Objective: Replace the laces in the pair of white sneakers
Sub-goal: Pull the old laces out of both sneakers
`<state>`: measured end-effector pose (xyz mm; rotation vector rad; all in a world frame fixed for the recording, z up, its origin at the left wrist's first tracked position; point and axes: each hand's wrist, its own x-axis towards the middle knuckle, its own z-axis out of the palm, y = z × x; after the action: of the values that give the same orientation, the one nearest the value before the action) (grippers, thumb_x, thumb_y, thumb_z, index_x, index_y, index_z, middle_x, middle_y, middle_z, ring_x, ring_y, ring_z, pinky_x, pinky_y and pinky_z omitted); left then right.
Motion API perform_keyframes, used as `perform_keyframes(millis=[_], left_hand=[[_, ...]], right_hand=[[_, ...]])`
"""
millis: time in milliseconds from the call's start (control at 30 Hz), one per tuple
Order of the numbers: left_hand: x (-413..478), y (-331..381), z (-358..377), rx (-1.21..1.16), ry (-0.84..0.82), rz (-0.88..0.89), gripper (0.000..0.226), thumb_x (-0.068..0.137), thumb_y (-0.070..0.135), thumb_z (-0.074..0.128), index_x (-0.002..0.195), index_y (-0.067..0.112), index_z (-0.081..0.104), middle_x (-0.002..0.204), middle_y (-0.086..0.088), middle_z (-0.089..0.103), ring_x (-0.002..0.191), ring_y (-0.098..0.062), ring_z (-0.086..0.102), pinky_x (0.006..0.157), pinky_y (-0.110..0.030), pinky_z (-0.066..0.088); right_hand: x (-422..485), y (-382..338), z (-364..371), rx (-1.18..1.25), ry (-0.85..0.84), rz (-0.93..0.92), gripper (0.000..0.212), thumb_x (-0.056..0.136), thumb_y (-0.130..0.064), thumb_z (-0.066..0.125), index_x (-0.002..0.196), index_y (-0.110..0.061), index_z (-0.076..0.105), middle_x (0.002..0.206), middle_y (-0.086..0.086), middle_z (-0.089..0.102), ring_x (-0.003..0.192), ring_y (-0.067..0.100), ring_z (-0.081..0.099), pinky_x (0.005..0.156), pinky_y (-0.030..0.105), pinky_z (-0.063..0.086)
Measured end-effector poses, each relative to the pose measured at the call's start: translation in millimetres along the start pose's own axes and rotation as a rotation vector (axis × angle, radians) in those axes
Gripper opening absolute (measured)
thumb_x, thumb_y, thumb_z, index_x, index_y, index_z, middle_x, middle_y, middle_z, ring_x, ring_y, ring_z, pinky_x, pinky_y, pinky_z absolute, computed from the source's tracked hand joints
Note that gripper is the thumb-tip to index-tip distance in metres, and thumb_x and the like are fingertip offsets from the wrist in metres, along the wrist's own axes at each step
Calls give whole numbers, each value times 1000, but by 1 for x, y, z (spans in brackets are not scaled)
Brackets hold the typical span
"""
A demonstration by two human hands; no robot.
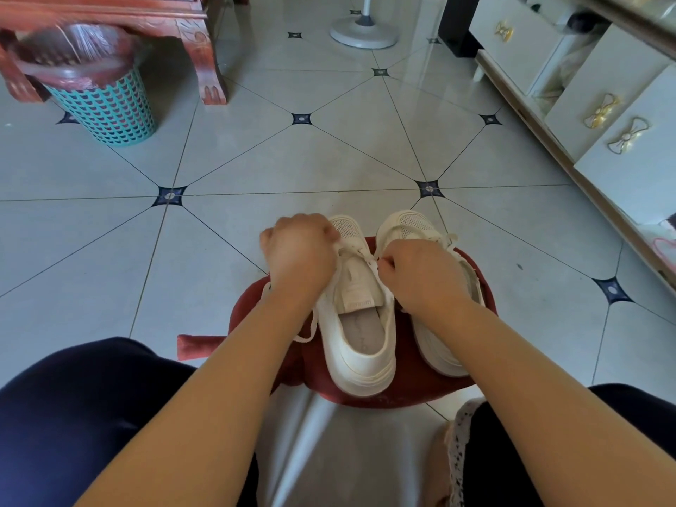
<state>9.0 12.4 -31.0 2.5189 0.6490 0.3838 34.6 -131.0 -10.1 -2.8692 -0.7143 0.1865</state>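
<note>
White sneaker [365, 364] on red cushion [329, 378] | left hand [300, 254] and right hand [420, 276] each pinch its lace [310, 325] (toes pointing away)

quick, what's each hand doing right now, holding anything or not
Left hand: fingers curled, gripping the lace of the nearer sneaker.
Right hand: pinching the same lace on its other side.

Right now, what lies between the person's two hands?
In the head view, the white lace and tongue of one sneaker lie between the left hand and right hand; both hands grip that lace.
</note>
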Motion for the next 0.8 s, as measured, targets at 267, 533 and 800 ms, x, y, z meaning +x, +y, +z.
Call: perform_keyframes(millis=[267, 533, 800], left_hand=[[-1, -2, -6, -45, -82, 46, 22, 92, 26, 44, 108, 24, 59, 112, 2, 59, 109, -23, 48, 87, -34, 27], [-8, 14, 10, 319, -150, 252, 19, 87, 33, 51, 96, 22, 63, 83, 3, 60, 90, -22, 53, 87, -35, 25], [15, -11, -34, -660, 86, -443, 18, 87, 8, 44, 81, 16, 59, 69, 8, 52, 59, -8, 46, 39, -3, 31]], right_hand=[[2, -3, 0, -7, 9, -16, 25, 97, -25, 38, 82, -14, 55, 73, 0, 53, 70, 18, 52, 58, 29, 36], [2, -2, 0, -4, 38, -46, 28, 97, -26, 39, 100, -12, 62, 93, 5, 64, 83, 21, 58, 62, 28, 36], [2, 0, 1, 12, 27, 13, 28, 96, -26, 38, 97, -10, 62, 85, 5, 62, 72, 17, 53, 61, 28, 41]])
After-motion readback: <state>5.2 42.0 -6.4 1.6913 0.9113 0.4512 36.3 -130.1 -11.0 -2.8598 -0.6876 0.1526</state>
